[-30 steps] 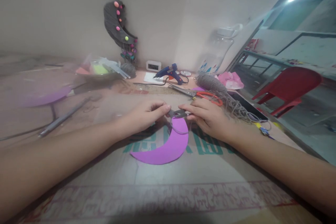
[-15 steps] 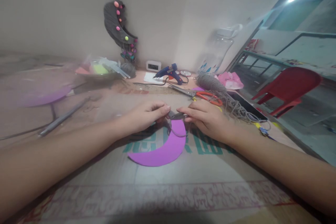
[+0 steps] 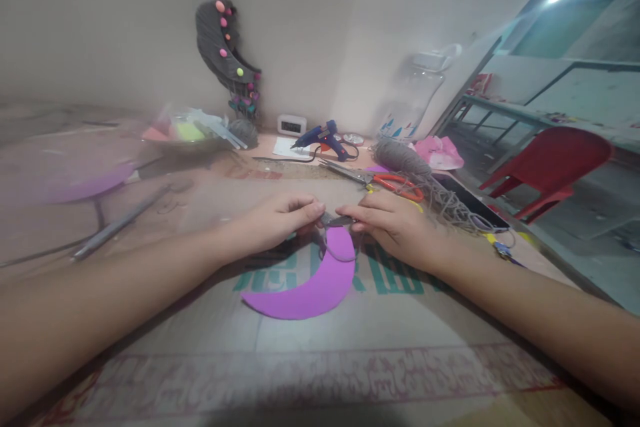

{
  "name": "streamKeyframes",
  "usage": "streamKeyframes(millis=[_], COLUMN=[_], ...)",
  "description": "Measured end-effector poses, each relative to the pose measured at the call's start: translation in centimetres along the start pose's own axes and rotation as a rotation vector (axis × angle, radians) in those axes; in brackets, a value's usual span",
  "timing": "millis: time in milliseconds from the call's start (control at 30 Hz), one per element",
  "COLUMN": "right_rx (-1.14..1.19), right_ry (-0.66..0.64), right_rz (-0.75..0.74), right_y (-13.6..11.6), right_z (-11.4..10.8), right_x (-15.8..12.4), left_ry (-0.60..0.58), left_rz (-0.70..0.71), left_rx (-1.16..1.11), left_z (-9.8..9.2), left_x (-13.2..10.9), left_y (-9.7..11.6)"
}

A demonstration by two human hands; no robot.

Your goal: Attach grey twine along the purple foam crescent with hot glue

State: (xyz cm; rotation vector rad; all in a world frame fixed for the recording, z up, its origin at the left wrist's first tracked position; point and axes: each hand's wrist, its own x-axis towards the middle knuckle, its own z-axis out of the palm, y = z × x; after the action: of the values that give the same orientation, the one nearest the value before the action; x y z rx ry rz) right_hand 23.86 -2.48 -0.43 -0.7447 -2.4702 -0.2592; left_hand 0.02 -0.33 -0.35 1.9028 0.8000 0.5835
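A purple crescent cutout, perhaps foam sheet, lies tilted on the printed covering, one point toward the left. Its upper end is wrapped in grey yarn, and a loose loop of the yarn hangs across the purple face. My left hand pinches the wrapped tip between thumb and fingers. From the other side, my right hand is closed in a pinch on the yarn at the wrapping's right edge. The fingertips partly hide the wrapped end.
Behind my hands lie orange-handled scissors, a blue glue gun and a small clock. A grey yarn skein, dark phone and clear bottle are right. A decorated grey crescent hangs on the wall.
Both hands keep their pinches in almost the same place. The purple crescent has shifted very slightly, and the yarn at its wrapped end looks a little different between the fingers.
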Motion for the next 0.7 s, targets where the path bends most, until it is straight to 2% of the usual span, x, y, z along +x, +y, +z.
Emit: streamKeyframes(millis=[233, 400, 700], right_rx=[0.032, 0.037, -0.037], right_ry=[0.071, 0.077, 0.034], right_rz=[0.186, 0.265, 0.261], right_y=[-0.3, 0.4, 0.8], right_z=[-0.8, -0.5, 0.2], right_x=[0.1, 0.2, -0.1], left_ry=[0.016, 0.05, 0.053], left_rz=[-0.018, 0.007, 0.025], left_rx=[0.005, 0.028, 0.032], left_z=[-0.1, -0.2, -0.1], left_x=[0.0, 0.0, -0.1], left_y=[0.0, 0.0, -0.1])
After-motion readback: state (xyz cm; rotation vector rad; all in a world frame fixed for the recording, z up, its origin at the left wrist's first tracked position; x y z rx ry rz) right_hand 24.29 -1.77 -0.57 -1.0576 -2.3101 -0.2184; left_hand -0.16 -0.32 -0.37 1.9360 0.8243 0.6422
